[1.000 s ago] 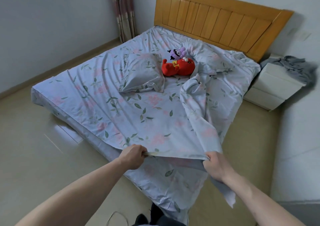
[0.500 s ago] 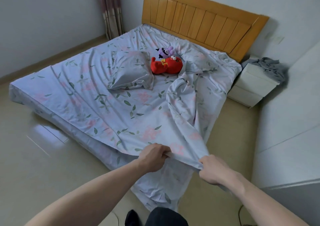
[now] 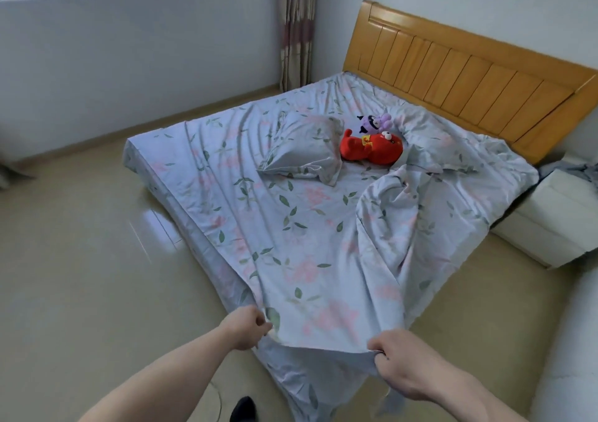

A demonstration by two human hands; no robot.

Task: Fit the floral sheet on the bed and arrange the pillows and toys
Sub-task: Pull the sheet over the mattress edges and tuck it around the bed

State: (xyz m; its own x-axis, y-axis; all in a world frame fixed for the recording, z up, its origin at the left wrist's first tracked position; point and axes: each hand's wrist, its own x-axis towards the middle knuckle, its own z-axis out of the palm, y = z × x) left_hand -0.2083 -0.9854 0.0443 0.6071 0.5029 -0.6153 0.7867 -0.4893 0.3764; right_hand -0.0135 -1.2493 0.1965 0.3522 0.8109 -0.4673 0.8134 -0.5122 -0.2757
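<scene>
Where both grip, floral sheet (image 3: 310, 260) edge between left hand (image 3: 247, 328), right hand (image 3: 399, 363)

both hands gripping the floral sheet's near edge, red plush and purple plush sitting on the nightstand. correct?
Not quite. In the head view the red plush and purple plush lie on the bed, beside the pillow. Left hand and right hand do grip the floral sheet.

Head view, facing down (foot-end), bed (image 3: 291, 227) near
</scene>
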